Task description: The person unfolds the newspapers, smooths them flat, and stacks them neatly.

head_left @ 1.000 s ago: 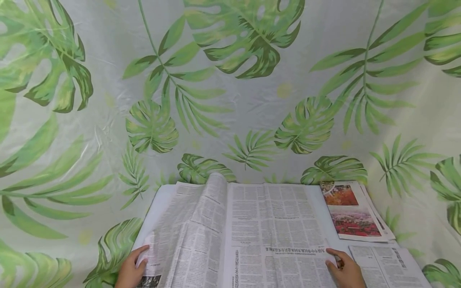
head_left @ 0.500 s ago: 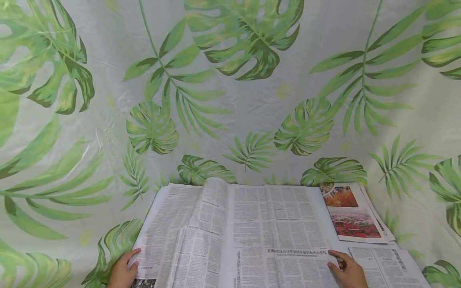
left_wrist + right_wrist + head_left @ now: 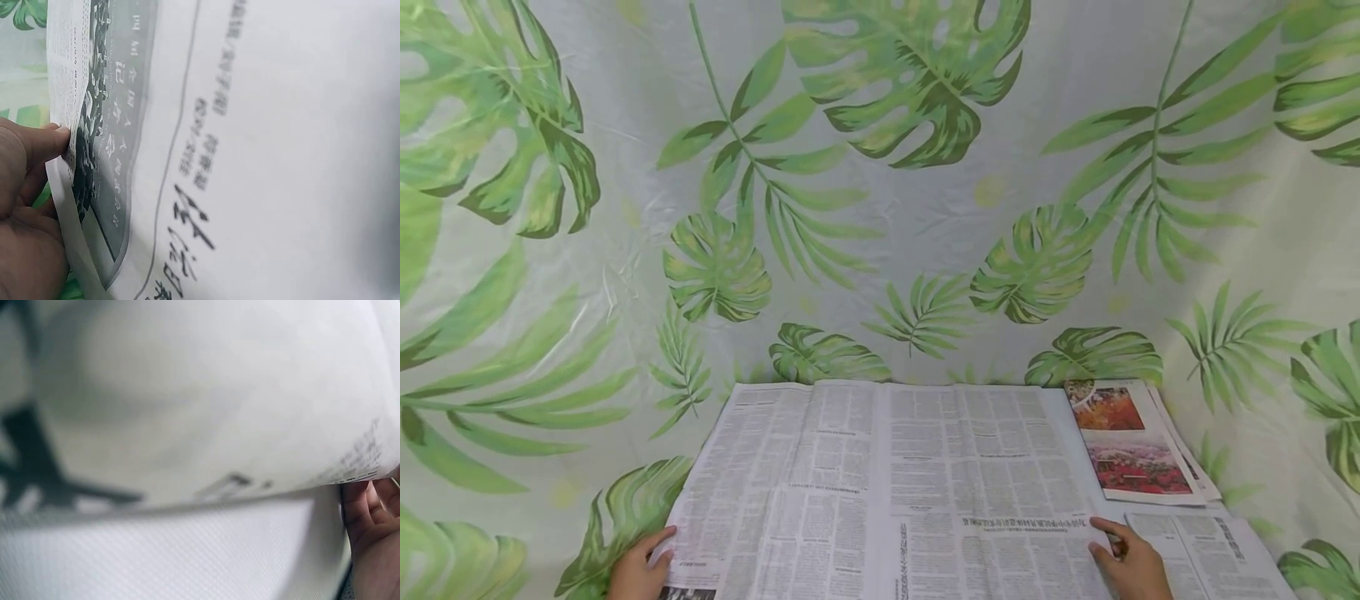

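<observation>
A wide newspaper (image 3: 917, 483) lies spread open over the white table, its print upside down in the head view. At its left edge my left hand (image 3: 642, 563) pinches the sheet between thumb and fingers; in the left wrist view the thumb (image 3: 53, 142) presses on the paper beside a dark printed picture. My right hand (image 3: 1131, 560) holds the right edge, thumb and forefinger at the margin. The right wrist view has the fingers (image 3: 375, 503) at the paper's edge, with the sheet raised and curved near the camera.
To the right, a folded paper with red flower photos (image 3: 1138, 458) lies on the white tabletop (image 3: 1071, 433). Nearer me is another folded newspaper (image 3: 1210, 550). A leaf-patterned curtain (image 3: 910, 217) hangs close behind the table and at both sides.
My left hand has moved left and slightly down, drawing the left page outward. The raised fold near the middle has flattened. My right hand has shifted slightly right, still holding the edge.
</observation>
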Action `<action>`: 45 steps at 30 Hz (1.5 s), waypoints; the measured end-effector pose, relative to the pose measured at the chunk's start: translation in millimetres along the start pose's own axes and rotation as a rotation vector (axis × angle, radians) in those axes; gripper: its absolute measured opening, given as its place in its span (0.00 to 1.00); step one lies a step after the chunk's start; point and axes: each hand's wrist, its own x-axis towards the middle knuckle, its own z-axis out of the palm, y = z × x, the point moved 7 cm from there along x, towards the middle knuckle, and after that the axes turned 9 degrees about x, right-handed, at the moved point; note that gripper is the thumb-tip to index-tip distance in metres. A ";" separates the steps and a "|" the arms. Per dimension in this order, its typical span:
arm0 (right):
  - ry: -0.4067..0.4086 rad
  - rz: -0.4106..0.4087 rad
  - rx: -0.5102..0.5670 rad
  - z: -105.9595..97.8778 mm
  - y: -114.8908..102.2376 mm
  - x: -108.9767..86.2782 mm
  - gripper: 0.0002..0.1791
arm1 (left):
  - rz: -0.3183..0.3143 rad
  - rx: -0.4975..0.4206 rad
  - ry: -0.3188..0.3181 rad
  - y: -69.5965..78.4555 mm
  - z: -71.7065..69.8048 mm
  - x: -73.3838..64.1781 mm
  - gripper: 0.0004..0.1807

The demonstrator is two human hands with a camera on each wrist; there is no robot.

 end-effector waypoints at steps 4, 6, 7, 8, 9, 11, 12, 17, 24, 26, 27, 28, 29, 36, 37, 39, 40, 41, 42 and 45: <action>0.007 0.000 -0.004 -1.1 2.3 1.0 0.31 | -0.030 -0.013 -0.060 -4.7 0.8 -0.1 0.22; 0.006 0.010 -0.012 -1.2 3.9 2.1 0.30 | -0.042 -0.020 -0.085 -7.1 2.6 0.2 0.23; 0.005 0.012 -0.013 -1.4 4.0 2.8 0.30 | -0.039 -0.028 -0.097 -7.6 3.3 0.7 0.23; 0.004 0.012 -0.014 -1.7 4.4 3.5 0.30 | -0.035 -0.026 -0.101 -7.8 4.1 1.2 0.23; 0.003 0.020 -0.017 -1.9 4.7 4.3 0.30 | -0.029 -0.028 -0.102 -7.6 4.5 1.8 0.23; 0.001 0.032 -0.022 -2.5 5.3 5.7 0.30 | -0.027 -0.026 -0.106 -7.7 6.0 3.1 0.23; 0.001 0.034 -0.021 -3.0 5.2 6.7 0.30 | -0.029 -0.025 -0.106 -7.5 6.7 3.6 0.23; -0.004 0.046 -0.017 -4.8 5.0 10.8 0.30 | -0.106 -0.050 -0.163 -10.4 15.5 8.1 0.24; 0.012 0.014 -0.059 -8.1 2.6 15.8 0.28 | -0.091 -0.044 -0.136 -3.8 14.9 10.1 0.26; 0.018 0.020 -0.065 -8.9 2.3 16.4 0.28 | -0.074 -0.050 -0.100 -0.2 12.8 10.0 0.26; 0.021 0.023 -0.066 -9.3 2.1 16.9 0.28 | -0.069 -0.056 -0.086 1.0 12.3 10.1 0.26; 0.024 0.024 -0.063 -9.7 1.9 17.5 0.28 | -0.066 -0.063 -0.072 1.8 12.2 10.2 0.26; 0.028 0.026 -0.063 -10.0 1.8 17.9 0.28 | -0.067 -0.072 -0.065 1.7 12.7 10.5 0.26; 0.022 0.039 -0.063 -7.8 3.7 19.3 0.29 | -0.099 -0.069 0.013 -1.7 13.5 10.3 0.24; 0.017 0.034 -0.059 -7.2 3.3 19.0 0.29 | -0.111 -0.060 0.030 -2.7 12.7 9.3 0.23; 0.017 0.030 -0.059 -6.0 3.5 18.6 0.29 | -0.125 -0.046 0.060 -3.9 10.9 8.2 0.22; 0.019 0.026 -0.056 -5.7 3.1 18.2 0.28 | -0.130 -0.040 0.071 -4.3 10.0 7.8 0.21; 0.021 0.021 -0.057 -5.1 2.9 17.9 0.28 | -0.140 -0.036 0.072 -4.8 9.4 7.5 0.21; 0.021 0.017 -0.057 -4.6 2.3 17.9 0.28 | -0.147 -0.038 0.068 -4.9 8.9 7.4 0.21; 0.032 0.009 -0.060 -4.2 1.2 18.3 0.28 | -0.156 -0.044 0.042 -4.5 7.6 7.8 0.21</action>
